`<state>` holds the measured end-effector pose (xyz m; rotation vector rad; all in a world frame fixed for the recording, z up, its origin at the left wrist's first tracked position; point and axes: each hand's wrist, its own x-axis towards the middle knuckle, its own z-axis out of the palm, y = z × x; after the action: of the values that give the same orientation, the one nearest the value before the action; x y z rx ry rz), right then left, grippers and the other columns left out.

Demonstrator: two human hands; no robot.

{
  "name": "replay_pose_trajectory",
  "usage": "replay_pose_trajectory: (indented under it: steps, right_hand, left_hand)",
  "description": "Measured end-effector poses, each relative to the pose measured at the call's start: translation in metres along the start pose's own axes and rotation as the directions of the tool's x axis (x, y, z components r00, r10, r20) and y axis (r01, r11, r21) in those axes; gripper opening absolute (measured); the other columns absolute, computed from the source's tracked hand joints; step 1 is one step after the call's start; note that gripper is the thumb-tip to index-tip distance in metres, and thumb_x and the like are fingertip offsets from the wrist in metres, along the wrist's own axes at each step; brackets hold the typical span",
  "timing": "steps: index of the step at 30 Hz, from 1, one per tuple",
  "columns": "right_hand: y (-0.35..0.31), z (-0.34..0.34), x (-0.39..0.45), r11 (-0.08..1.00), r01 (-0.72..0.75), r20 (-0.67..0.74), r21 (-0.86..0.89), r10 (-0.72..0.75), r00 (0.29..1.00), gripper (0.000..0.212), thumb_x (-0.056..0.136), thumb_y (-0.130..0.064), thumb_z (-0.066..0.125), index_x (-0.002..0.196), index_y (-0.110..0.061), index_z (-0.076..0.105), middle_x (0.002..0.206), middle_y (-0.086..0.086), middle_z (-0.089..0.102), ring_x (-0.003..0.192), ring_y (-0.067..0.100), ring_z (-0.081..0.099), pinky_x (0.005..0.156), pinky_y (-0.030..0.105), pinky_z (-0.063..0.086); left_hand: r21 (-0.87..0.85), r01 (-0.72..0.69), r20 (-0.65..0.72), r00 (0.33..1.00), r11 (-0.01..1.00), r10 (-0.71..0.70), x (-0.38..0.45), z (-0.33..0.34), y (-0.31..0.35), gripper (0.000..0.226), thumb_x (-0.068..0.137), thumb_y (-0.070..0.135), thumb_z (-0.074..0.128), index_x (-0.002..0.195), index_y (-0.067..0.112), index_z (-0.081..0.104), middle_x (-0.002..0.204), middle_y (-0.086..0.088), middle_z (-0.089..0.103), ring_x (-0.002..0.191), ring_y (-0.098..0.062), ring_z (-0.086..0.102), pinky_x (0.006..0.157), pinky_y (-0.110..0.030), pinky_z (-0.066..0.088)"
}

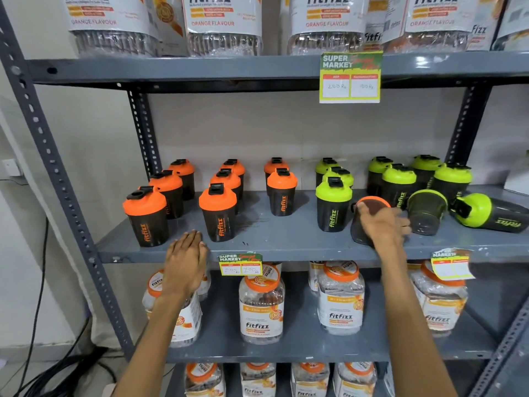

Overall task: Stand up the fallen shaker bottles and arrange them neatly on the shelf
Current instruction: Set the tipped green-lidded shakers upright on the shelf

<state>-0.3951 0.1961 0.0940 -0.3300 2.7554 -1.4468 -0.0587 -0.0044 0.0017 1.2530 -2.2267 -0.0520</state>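
On the grey middle shelf [272,242] stand several orange-lidded shaker bottles [218,213] at the left and several green-lidded ones [333,206] at the right, all upright. My right hand [382,224] is closed around an orange-lidded shaker [372,203] that tilts on the shelf's front right part. Just right of it, a green-lidded shaker [426,212] lies with its base toward me. Another green-lidded shaker [489,213] lies on its side at the far right. My left hand [186,259] rests flat on the shelf's front edge, fingers together, holding nothing.
Large Fitfizz jars [262,305] fill the shelf below and the shelf above [223,24]. Price tags [350,77] hang from the shelf edges. A perforated grey upright [54,167] frames the left side, with black cables [57,368] on the floor.
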Motion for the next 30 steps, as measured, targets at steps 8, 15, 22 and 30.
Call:
replay_pose_trajectory:
  steps: [8,15,22,30]
  right_hand:
    - [0.01,0.004,0.002,0.995,-0.03,0.097,0.094,0.021,0.995,0.091,0.088,-0.053,0.056,0.143,0.012,0.024,0.145,0.03,0.036,0.136,0.045,0.033,0.11,0.047,0.03]
    - [0.019,-0.006,-0.051,0.921,0.103,-0.111,0.375,-0.065,0.992,0.091,0.073,-0.039,0.074,0.142,0.001,0.03,0.142,0.022,0.038,0.134,0.039,0.036,0.104,0.044,0.038]
    - [-0.01,0.026,-0.106,0.853,0.364,-0.21,0.373,-0.305,0.929,0.087,0.055,-0.031,0.083,0.126,-0.006,0.04,0.121,0.012,0.039,0.114,0.035,0.049,0.089,0.031,0.045]
    - [-0.056,0.097,-0.121,0.88,0.432,-0.152,0.199,-0.408,0.9,0.097,0.053,-0.029,0.087,0.131,-0.002,0.036,0.127,0.019,0.039,0.12,0.039,0.039,0.096,0.042,0.041]
  left_hand:
    - [-0.011,-0.014,0.004,1.0,1.0,0.014,-0.001,-0.002,-0.002,0.047,0.106,0.024,0.032,0.147,0.005,0.046,0.156,-0.014,0.043,0.147,-0.029,0.037,0.124,-0.045,0.02]
    - [0.006,-0.025,0.001,1.0,1.0,0.025,-0.001,-0.002,-0.002,0.046,0.106,0.022,0.032,0.146,0.004,0.047,0.155,-0.015,0.045,0.147,-0.03,0.038,0.123,-0.045,0.02]
    - [0.012,-0.033,-0.018,0.999,0.999,0.033,-0.002,-0.003,-0.002,0.046,0.105,0.022,0.032,0.144,0.004,0.049,0.153,-0.016,0.047,0.145,-0.03,0.04,0.122,-0.046,0.023]
    - [0.016,-0.053,0.003,0.999,0.998,0.053,-0.001,-0.006,-0.006,0.048,0.106,0.026,0.031,0.147,0.006,0.046,0.156,-0.013,0.044,0.147,-0.028,0.037,0.124,-0.043,0.021]
